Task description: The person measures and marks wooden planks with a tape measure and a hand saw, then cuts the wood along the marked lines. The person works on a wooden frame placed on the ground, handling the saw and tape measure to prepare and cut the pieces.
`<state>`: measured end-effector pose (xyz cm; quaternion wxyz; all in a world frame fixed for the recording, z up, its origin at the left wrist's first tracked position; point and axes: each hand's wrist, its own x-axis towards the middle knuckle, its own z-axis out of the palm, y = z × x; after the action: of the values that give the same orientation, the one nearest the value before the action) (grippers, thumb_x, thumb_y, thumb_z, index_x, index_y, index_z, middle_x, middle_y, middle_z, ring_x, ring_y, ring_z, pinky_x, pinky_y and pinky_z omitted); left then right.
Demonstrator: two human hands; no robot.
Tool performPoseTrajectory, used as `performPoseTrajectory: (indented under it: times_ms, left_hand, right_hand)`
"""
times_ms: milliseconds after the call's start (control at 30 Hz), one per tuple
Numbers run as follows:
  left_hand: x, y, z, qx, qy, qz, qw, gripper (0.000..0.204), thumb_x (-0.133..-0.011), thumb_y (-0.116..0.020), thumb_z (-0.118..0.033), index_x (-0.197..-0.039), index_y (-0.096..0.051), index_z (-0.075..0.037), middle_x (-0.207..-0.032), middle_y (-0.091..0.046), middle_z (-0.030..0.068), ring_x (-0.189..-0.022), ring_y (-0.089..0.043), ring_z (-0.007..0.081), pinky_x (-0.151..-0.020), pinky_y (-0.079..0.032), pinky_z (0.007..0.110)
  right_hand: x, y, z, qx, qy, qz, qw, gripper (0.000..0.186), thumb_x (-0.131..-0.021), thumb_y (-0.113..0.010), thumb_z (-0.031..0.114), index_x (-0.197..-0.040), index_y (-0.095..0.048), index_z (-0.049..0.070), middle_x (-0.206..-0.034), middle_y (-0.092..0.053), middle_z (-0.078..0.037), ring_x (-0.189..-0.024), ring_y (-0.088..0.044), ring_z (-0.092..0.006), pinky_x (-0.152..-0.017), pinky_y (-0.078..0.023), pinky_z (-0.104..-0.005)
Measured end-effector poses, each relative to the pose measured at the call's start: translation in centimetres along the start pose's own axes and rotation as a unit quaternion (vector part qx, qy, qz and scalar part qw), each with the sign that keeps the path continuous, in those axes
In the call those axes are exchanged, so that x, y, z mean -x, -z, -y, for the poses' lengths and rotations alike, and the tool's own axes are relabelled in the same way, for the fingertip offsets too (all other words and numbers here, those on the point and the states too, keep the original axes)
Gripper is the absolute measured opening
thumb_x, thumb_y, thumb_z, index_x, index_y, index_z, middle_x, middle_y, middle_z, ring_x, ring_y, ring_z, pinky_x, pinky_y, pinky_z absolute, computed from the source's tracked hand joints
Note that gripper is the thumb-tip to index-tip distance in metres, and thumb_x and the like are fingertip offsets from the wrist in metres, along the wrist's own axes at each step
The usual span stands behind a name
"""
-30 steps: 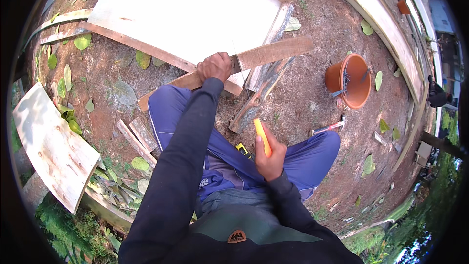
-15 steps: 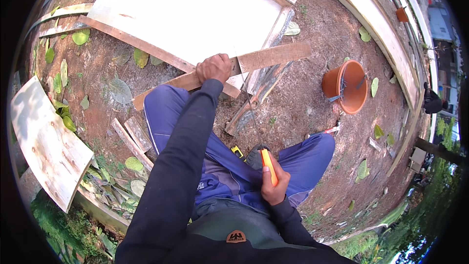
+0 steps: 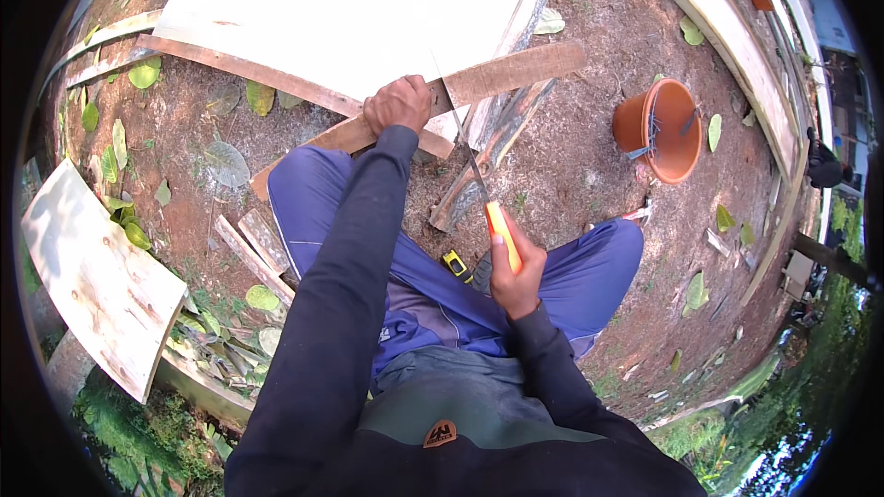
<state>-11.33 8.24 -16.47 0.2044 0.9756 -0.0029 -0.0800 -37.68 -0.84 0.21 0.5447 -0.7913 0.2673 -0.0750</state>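
My left hand (image 3: 399, 106) is closed over a brown wooden plank (image 3: 511, 72), pressing it down across other timber. In my right hand (image 3: 516, 267) is the yellow-orange handle of a handsaw (image 3: 472, 164). The saw's thin blade crosses the plank just right of my left hand, its far tip showing beyond the plank's edge. Beneath the plank lie a rough wood piece (image 3: 493, 158) and a large white panel (image 3: 341, 9) with a wooden frame.
An orange bucket (image 3: 635, 124) with tools in it stands at the right. A yellow tape measure (image 3: 454, 264) lies between my legs, and a hammer (image 3: 642, 212) is beside my right knee. A plywood sheet (image 3: 101, 276) leans at left; long boards (image 3: 727, 41) edge the right.
My right hand has pushed the saw forward, away from my body, so its handle is nearer the plank. My left hand still holds the plank. The view has shifted slightly.
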Motion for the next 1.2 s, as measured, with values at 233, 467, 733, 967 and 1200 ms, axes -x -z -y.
performPoseTrajectory:
  times_ms: [233, 467, 733, 967, 1200]
  left_hand:
    - [0.2, 4.0, -3.3, 0.010, 0.052, 0.035, 0.998, 0.052, -0.099, -0.040, -0.037, -0.087, -0.080, -0.006, -0.095, -0.077, 0.0200, -0.093, -0.074, 0.0352, -0.096, -0.049, 0.049]
    - [0.4, 2.5, -3.5, 0.004, 0.034, 0.018, 0.999, 0.051, -0.098, -0.042, -0.037, -0.082, -0.080, -0.007, -0.088, -0.076, 0.0209, -0.089, -0.075, 0.0373, -0.094, -0.052, 0.046]
    - [0.4, 2.6, -2.9, -0.003, 0.044, 0.017, 0.999, 0.053, -0.098, -0.041, -0.038, -0.085, -0.079, -0.004, -0.093, -0.076, 0.0223, -0.094, -0.073, 0.0376, -0.097, -0.049, 0.048]
    - [0.0, 2.9, -3.4, 0.004, 0.045, 0.059, 0.997, 0.056, -0.099, -0.039, -0.039, -0.087, -0.080, -0.004, -0.093, -0.076, 0.0213, -0.094, -0.073, 0.0371, -0.097, -0.049, 0.048]
    - [2.3, 2.6, -2.3, 0.002, 0.050, 0.055, 0.997, 0.054, -0.100, -0.038, -0.039, -0.086, -0.079, -0.006, -0.094, -0.076, 0.0207, -0.093, -0.074, 0.0355, -0.097, -0.048, 0.047]
  right_hand:
    - [-1.4, -1.0, 0.5, 0.039, 0.058, -0.003, 0.998, 0.043, -0.094, -0.061, 0.010, -0.133, -0.062, -0.008, -0.110, -0.074, -0.029, -0.100, -0.076, -0.0328, -0.088, -0.057, -0.0414]
    - [-8.9, -3.5, 1.8, 0.043, 0.020, 0.011, 0.999, 0.041, -0.095, -0.063, 0.012, -0.133, -0.064, -0.004, -0.103, -0.076, -0.024, -0.090, -0.077, -0.0258, -0.079, -0.058, -0.0386]
    - [4.1, 3.6, -0.5, 0.062, 0.109, 0.017, 0.992, 0.044, -0.094, -0.059, 0.008, -0.136, -0.062, -0.006, -0.111, -0.075, -0.024, -0.094, -0.077, -0.0280, -0.084, -0.058, -0.0366]
    - [-9.9, -4.4, 2.2, 0.051, 0.033, 0.010, 0.998, 0.038, -0.098, -0.062, 0.013, -0.130, -0.066, -0.006, -0.101, -0.077, -0.022, -0.077, -0.071, -0.0208, -0.073, -0.055, -0.0354]
    - [2.3, 1.0, -0.5, 0.033, 0.038, 0.018, 0.999, 0.045, -0.094, -0.063, 0.011, -0.135, -0.062, -0.006, -0.110, -0.075, -0.026, -0.097, -0.077, -0.0313, -0.086, -0.058, -0.0399]
